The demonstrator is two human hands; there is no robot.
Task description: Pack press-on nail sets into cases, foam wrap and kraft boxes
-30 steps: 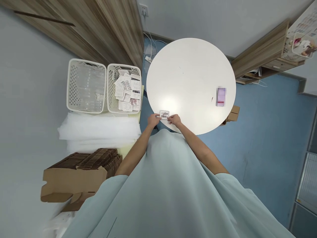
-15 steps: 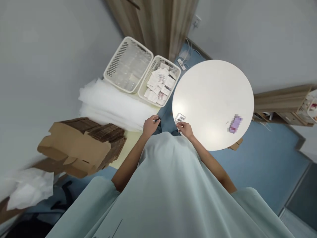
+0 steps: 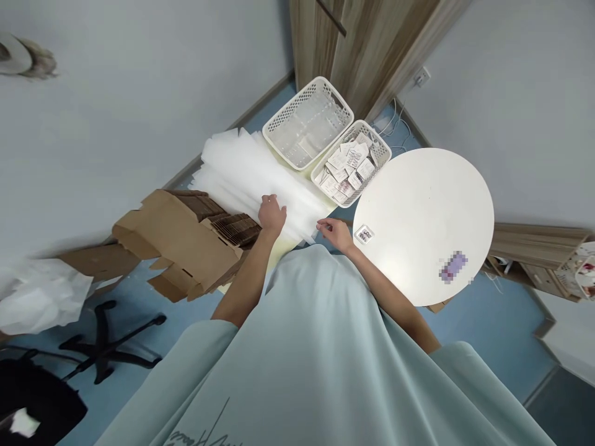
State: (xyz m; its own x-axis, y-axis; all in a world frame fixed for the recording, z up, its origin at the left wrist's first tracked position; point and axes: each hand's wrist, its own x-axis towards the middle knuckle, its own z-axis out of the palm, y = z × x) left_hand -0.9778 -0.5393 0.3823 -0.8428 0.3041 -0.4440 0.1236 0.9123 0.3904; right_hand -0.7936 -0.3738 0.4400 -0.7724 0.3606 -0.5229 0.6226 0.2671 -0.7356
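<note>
My left hand point(image 3: 272, 215) is over the stack of thin white foam sheets point(image 3: 246, 167), thumb held apart and nothing seen in it. Whether it touches the top sheet I cannot tell. My right hand point(image 3: 338, 233) hovers between the sheets' near end and the round white table point(image 3: 427, 204), fingers loosely bent and apart, with no object visible in them. On the table's left edge, just right of that hand, lies a small white packet with dark print point(image 3: 364, 234).
Behind the sheets stand a white basket of clear plastic pieces point(image 3: 307, 124) and a smaller basket of printed packets point(image 3: 351, 164). Folded brown cardboard boxes point(image 3: 176, 241) are stacked at left. A wheeled chair base point(image 3: 105, 347) stands lower left. A blurred purple object point(image 3: 453, 267) lies on the table.
The view has swung left. My left hand has moved out over the foam sheets. My right hand has left the small packet, which stays on the table.
</note>
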